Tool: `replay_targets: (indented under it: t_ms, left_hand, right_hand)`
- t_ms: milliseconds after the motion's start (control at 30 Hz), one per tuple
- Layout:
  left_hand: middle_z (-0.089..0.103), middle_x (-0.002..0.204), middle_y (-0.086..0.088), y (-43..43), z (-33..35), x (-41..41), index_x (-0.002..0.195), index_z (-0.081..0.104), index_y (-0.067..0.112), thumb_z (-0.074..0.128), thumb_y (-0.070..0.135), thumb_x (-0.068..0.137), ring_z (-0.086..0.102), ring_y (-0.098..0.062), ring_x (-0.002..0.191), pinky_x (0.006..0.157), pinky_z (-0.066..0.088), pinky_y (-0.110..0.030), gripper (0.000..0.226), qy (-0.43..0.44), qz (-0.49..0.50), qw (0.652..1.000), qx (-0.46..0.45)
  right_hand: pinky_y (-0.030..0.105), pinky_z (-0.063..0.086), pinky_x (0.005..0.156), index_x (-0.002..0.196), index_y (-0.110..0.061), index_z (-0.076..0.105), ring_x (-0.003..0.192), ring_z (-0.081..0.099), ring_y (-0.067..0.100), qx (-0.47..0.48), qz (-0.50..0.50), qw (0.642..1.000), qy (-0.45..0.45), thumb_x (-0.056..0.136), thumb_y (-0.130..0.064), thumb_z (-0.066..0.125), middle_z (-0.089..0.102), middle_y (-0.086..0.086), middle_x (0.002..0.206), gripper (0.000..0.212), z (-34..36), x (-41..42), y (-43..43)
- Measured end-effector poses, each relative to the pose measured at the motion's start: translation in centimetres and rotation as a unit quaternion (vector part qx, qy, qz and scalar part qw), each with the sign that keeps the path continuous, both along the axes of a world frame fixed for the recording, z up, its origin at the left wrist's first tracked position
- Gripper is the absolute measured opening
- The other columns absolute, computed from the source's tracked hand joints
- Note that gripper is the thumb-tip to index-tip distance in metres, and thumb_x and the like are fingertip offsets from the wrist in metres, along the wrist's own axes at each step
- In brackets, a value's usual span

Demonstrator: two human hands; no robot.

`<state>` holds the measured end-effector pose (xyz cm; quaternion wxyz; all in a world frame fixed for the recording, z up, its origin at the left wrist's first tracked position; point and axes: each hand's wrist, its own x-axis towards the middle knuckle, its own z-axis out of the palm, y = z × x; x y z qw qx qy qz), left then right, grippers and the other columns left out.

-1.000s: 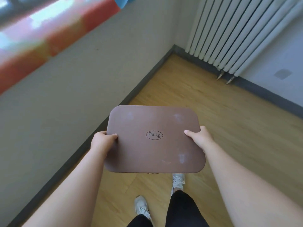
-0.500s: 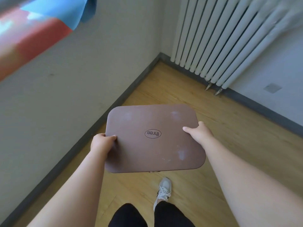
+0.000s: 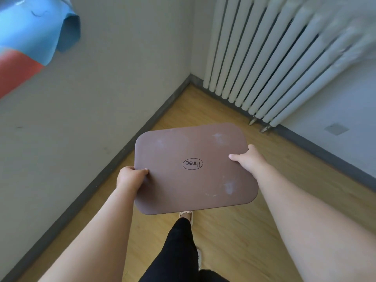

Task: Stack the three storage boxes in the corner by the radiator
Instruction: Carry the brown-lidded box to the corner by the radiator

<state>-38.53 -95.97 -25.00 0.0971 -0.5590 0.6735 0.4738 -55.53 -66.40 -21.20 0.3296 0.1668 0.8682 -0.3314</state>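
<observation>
Brown-mauve plastic, matte: that's the lid of the storage box (image 3: pixel 195 169) you're carrying, seen from the head cam, the only view. It's a rectangle w/ rounded corners, and only the top shows, so the sides and depth can't be told. An oval logo reading "three" sits near the centre, upside down from where you look. Whitish scuff marks show near the far edge and at the near right corner.

Your left hand (image 3: pixel 130 178) grips the left edge, thumb lying on top of the lid and the other fingers curled under, out of sight. Your right hand (image 3: pixel 250 159) grips the right edge the same way, thumb on top, rest hidden below. Both are clamped on the box.

The box is in the air, roughly level, above the wood-look floor (image 3: pixel 244 241). It's short of the corner where the pale wall (image 3: pixel 91 108) w/ its grey baseboard (image 3: pixel 126 147) meets the white column radiator (image 3: pixel 264 58).

Below the box's near edge you can see a black trouser leg (image 3: pixel 179 251) and a bit of a light shoe (image 3: pixel 185 214). Top left, blurred, hangs a blue and red sheet (image 3: pixel 30 27).
</observation>
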Motion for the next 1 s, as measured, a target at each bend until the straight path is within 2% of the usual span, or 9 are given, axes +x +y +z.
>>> replay_targets:
  t_ms: [133,267,333,467,567,667,800,933,1000]
  left_hand:
    - [0.06,0.078,0.001,-1.4,-0.7,-5.4,0.113,0.064,0.01,0.071,0.025,0.08,0.059,-0.027,0.083,0.075,0.046,-0.037,0.037,-0.02,0.013,0.999,0.032]
    - [0.067,0.082,-0.005,-2.8,-1.3,-10.3,0.094,0.067,0.006,0.07,0.024,0.08,0.059,-0.022,0.076,0.072,0.044,-0.035,0.023,-0.044,0.017,0.998,0.052]
    - [0.069,0.087,-0.009,-3.4,-1.4,-12.6,0.09,0.068,0.006,0.069,0.026,0.08,0.06,-0.023,0.076,0.069,0.044,-0.035,0.022,-0.057,0.007,0.997,0.045]
    - [0.068,0.089,-0.009,-4.4,-1.8,-16.9,0.099,0.067,0.006,0.067,0.027,0.082,0.062,-0.028,0.082,0.069,0.046,-0.036,0.027,-0.071,0.007,0.997,0.041]
    - [0.068,0.095,-0.011,-4.9,-2.3,-19.7,0.105,0.065,0.005,0.066,0.027,0.083,0.062,-0.03,0.087,0.072,0.046,-0.037,0.031,-0.079,0.027,0.996,0.044]
    - [0.067,0.093,-0.01,-4.9,-2.5,-21.9,0.105,0.064,0.005,0.066,0.027,0.083,0.061,-0.03,0.085,0.07,0.045,-0.036,0.031,-0.083,0.044,0.995,0.04]
    - [0.067,0.093,-0.009,-4.4,-3.6,-25.5,0.106,0.063,0.007,0.065,0.027,0.084,0.061,-0.03,0.084,0.069,0.044,-0.034,0.031,-0.102,0.098,0.989,0.035]
    - [0.069,0.098,-0.013,-3.0,-5.1,-28.3,0.11,0.063,0.005,0.064,0.026,0.084,0.062,-0.033,0.089,0.073,0.046,-0.035,0.033,-0.114,0.169,0.979,0.028]
    - [0.069,0.095,-0.013,-2.0,-5.9,-29.4,0.108,0.064,0.005,0.065,0.024,0.084,0.062,-0.032,0.086,0.072,0.046,-0.033,0.031,-0.113,0.199,0.973,0.033]
  right_hand:
    - [0.05,0.046,0.1,0.142,-0.013,0.037,0.119,0.056,0.034,0.01,0.007,1.0,-0.01,0.078,-0.034,0.076,0.053,0.008,0.137,0.077,-0.4,-6.0,-1.8]
    - [0.047,0.041,0.106,0.15,-0.012,0.026,0.131,0.047,0.033,0.013,0.007,1.0,-0.015,0.08,-0.03,0.077,0.043,0.008,0.149,0.088,-1.0,-11.6,-3.6]
    - [0.044,0.041,0.102,0.147,-0.01,0.029,0.13,0.047,0.033,0.011,0.008,1.0,-0.011,0.081,-0.027,0.077,0.044,0.009,0.148,0.084,-1.3,-14.2,-4.5]
    - [0.04,0.043,0.098,0.144,-0.01,0.035,0.127,0.05,0.032,0.011,0.028,1.0,-0.003,0.081,-0.024,0.077,0.048,0.008,0.144,0.078,-1.8,-19.5,-6.5]
    - [0.047,0.043,0.105,0.144,-0.01,0.036,0.127,0.051,0.033,0.017,0.056,0.998,-0.01,0.08,-0.026,0.077,0.049,0.01,0.144,0.078,-2.3,-23.7,-8.1]
    - [0.047,0.044,0.104,0.142,-0.01,0.037,0.125,0.052,0.033,0.033,0.083,0.996,-0.012,0.08,-0.027,0.077,0.051,0.01,0.142,0.076,-3.2,-26.8,-9.2]
    - [0.047,0.044,0.104,0.145,-0.01,0.033,0.125,0.052,0.033,0.038,0.127,0.991,-0.028,0.082,-0.028,0.074,0.05,0.01,0.142,0.078,-5.3,-32.2,-11.2]
    - [0.044,0.044,0.103,0.145,-0.011,0.034,0.124,0.053,0.033,0.037,0.175,0.983,-0.031,0.083,-0.027,0.073,0.052,0.009,0.14,0.075,-7.2,-36.9,-13.0]
    - [0.043,0.045,0.102,0.143,-0.012,0.036,0.123,0.054,0.032,0.038,0.202,0.978,-0.025,0.082,-0.027,0.073,0.054,0.008,0.138,0.073,-8.0,-39.0,-13.7]
